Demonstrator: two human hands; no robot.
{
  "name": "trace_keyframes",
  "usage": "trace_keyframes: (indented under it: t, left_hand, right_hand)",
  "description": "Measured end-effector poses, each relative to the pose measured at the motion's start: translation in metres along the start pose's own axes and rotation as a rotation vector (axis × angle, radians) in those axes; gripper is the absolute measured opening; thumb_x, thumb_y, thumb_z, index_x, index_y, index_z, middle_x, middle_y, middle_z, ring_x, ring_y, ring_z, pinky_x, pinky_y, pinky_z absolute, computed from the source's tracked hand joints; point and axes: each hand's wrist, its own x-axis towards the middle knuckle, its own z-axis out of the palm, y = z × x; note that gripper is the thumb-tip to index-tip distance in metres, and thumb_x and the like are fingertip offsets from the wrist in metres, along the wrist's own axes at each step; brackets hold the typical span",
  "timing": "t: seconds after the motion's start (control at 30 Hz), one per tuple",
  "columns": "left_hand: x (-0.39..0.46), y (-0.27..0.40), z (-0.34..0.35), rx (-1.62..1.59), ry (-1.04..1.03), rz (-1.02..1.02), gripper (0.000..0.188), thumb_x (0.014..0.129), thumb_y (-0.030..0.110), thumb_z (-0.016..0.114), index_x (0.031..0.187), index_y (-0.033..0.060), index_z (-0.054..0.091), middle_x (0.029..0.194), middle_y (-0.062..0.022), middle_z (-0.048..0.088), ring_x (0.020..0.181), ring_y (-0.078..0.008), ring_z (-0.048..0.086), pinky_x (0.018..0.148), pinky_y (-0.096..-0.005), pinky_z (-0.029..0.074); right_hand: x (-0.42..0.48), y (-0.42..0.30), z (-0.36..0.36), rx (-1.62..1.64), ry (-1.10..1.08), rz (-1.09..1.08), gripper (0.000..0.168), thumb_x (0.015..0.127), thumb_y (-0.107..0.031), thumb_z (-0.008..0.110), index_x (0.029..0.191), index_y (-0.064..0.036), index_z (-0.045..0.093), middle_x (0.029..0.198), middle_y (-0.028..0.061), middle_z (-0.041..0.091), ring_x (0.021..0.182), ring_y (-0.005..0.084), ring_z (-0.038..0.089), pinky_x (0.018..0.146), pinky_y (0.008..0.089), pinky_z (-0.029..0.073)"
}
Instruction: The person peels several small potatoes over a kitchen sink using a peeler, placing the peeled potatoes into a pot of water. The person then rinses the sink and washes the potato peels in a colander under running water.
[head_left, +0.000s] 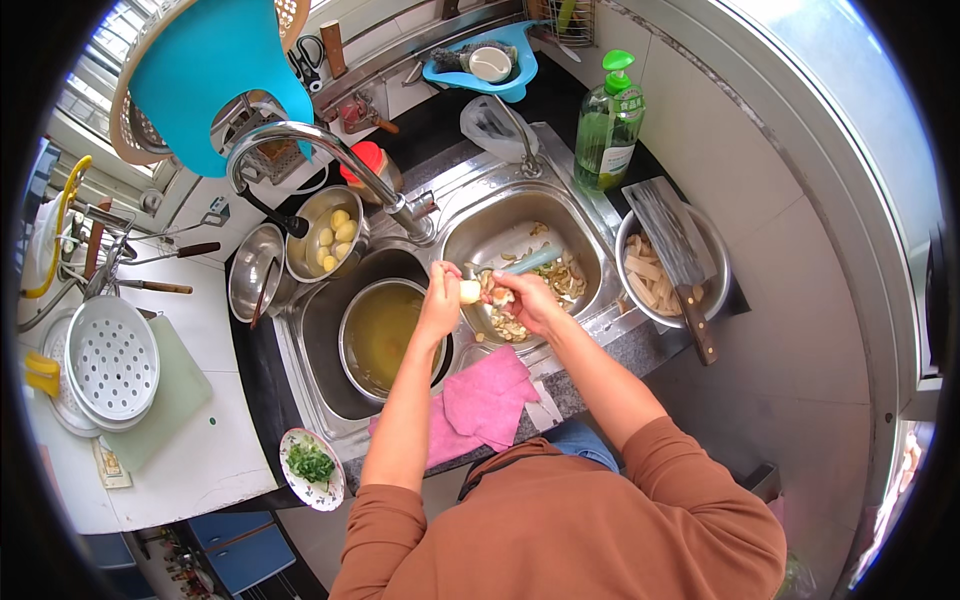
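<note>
My left hand (441, 301) grips a small pale peeled potato (470, 292) over the near left edge of the right sink basin (517, 196). Close beside it, my right hand (529, 301) has its fingers closed round a peeler (534, 259) with a pale blue-green handle; its working end is partly hidden by the fingers. Brownish peelings (566, 279) lie scattered in the basin below. In the left basin stands a round metal pot (346, 341) of yellowish water. Several peeled potatoes (341, 232) sit in a metal bowl (298, 259) behind the left basin.
A chrome faucet (330, 139) arches over the left side. At right, a cleaver (664, 240) rests across a bowl of pale cut pieces (646, 274), near a green soap bottle (609, 135). A pink cloth (487, 401) lies on the front edge, with a plate of chopped greens (310, 460) at left.
</note>
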Motion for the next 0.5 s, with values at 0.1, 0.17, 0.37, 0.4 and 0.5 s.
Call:
trace_keyframes:
  t: [0.1, 0.17, 0.37, 0.4, 0.5]
  left_hand:
    - [-0.002, -0.008, -0.002, -0.075, -0.003, -0.010, 0.013, 0.092, 0.016, 0.034, 0.099, 0.0048, 0.037, 0.088, -0.0148, 0.047, 0.069, -0.0260, 0.052, 0.064, -0.0398, 0.043]
    - [-0.002, -0.019, -0.004, 0.181, 0.101, 0.248, 0.013, 0.092, 0.015, 0.035, 0.100, 0.0049, 0.037, 0.087, -0.0133, 0.047, 0.069, -0.0222, 0.052, 0.063, -0.0373, 0.044]
    - [-0.002, -0.018, 0.005, -0.003, 0.095, 0.258, 0.014, 0.093, 0.014, 0.035, 0.104, 0.0054, 0.034, 0.081, -0.0117, 0.050, 0.065, -0.0210, 0.052, 0.064, -0.0371, 0.045]
    - [-0.007, 0.000, 0.003, -0.284, 0.042, -0.033, 0.014, 0.093, 0.014, 0.035, 0.104, 0.0058, 0.034, 0.079, -0.0094, 0.051, 0.063, -0.0166, 0.051, 0.059, -0.0322, 0.044]
    - [-0.005, -0.008, 0.004, -0.297, 0.099, -0.008, 0.012, 0.093, 0.016, 0.036, 0.099, 0.0059, 0.037, 0.080, -0.0077, 0.051, 0.061, -0.0106, 0.049, 0.052, -0.0247, 0.042]
  right_hand:
    - [-0.003, -0.001, 0.006, 0.007, 0.023, -0.010, 0.022, 0.086, -0.021, 0.058, 0.094, -0.001, 0.061, 0.088, 0.0054, 0.064, 0.076, 0.0135, 0.062, 0.061, 0.0219, 0.048]
    - [-0.006, -0.004, 0.013, -0.042, 0.064, 0.027, 0.022, 0.085, -0.021, 0.058, 0.094, 0.000, 0.061, 0.086, 0.0061, 0.064, 0.075, 0.0139, 0.062, 0.061, 0.0219, 0.049]
    - [0.001, 0.004, 0.003, -0.089, 0.034, 0.048, 0.024, 0.087, -0.022, 0.055, 0.094, 0.001, 0.061, 0.085, 0.0066, 0.063, 0.076, 0.0139, 0.062, 0.061, 0.0213, 0.049]
    - [0.002, 0.005, 0.003, 0.081, 0.019, -0.004, 0.024, 0.088, -0.022, 0.053, 0.093, 0.001, 0.061, 0.089, 0.0080, 0.063, 0.076, 0.0146, 0.062, 0.062, 0.0212, 0.050]
    - [-0.004, 0.003, 0.006, 0.032, 0.001, -0.008, 0.025, 0.089, -0.020, 0.052, 0.099, 0.001, 0.061, 0.092, 0.0073, 0.063, 0.079, 0.0138, 0.062, 0.062, 0.0206, 0.049]
